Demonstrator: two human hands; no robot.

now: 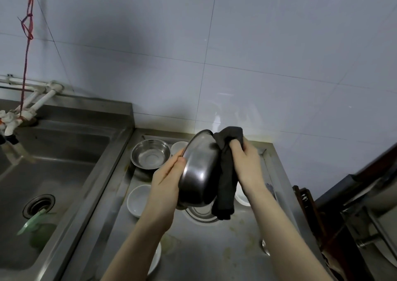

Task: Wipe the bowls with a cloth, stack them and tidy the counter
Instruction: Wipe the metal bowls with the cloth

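1. Two hands are working above the counter point(214, 248); our left hand point(169, 173) is gripping the steel bowl point(199, 169) by its rim, tilted.
2. Our right hand point(247, 162) is clenching the soft cloth point(225, 173) against the slick, light bowl.

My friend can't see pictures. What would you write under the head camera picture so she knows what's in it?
A person's left hand holds a tilted steel bowl above a steel counter while the right hand grips a dark cloth against its rim. More steel and white bowls sit on the counter below, with a sink to the left.
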